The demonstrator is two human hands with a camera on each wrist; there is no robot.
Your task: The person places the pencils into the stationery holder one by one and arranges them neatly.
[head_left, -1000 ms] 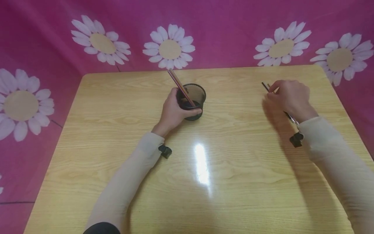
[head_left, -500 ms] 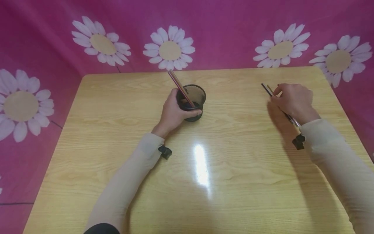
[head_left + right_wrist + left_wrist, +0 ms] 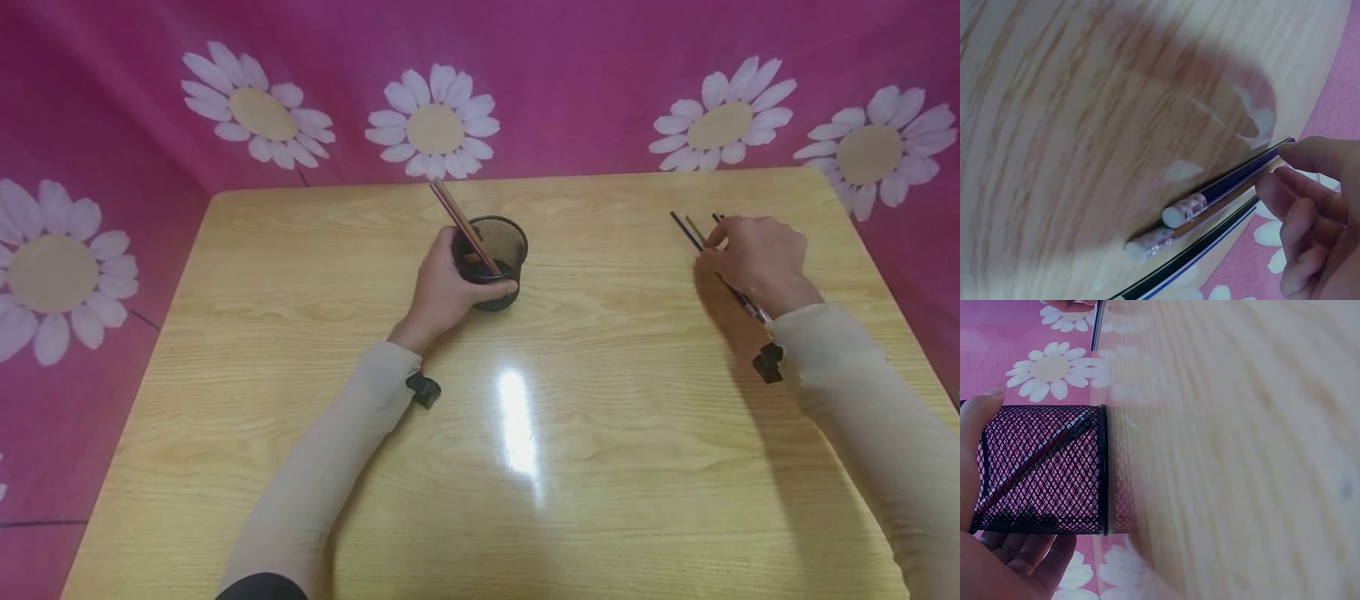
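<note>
Black mesh cup (image 3: 1054, 481): upright on the table (image 3: 600, 400), leaning pencils (image 3: 455, 212) inside.
Left hand (image 3: 442, 287): curled round the cup's wall, best held steady.
Right hand (image 3: 761, 254): thumb and fingertip nearly together at the loose pencils (image 3: 1229, 179) toward table's right; whether one is gripped, cannot tell.
Pencil pinch: probably cleanest low, on one shaft, neighbours undisturbed.

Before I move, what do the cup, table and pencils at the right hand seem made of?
Cup: probably black-coated metal, by its open mesh and glossy rim.
Table: wood or wood-look laminate, glossy, by its grain and bright glare.
Pencils: likely painted wood, by smooth coloured barrels; two have metal-looking bands, rubbery-looking ends.
</note>
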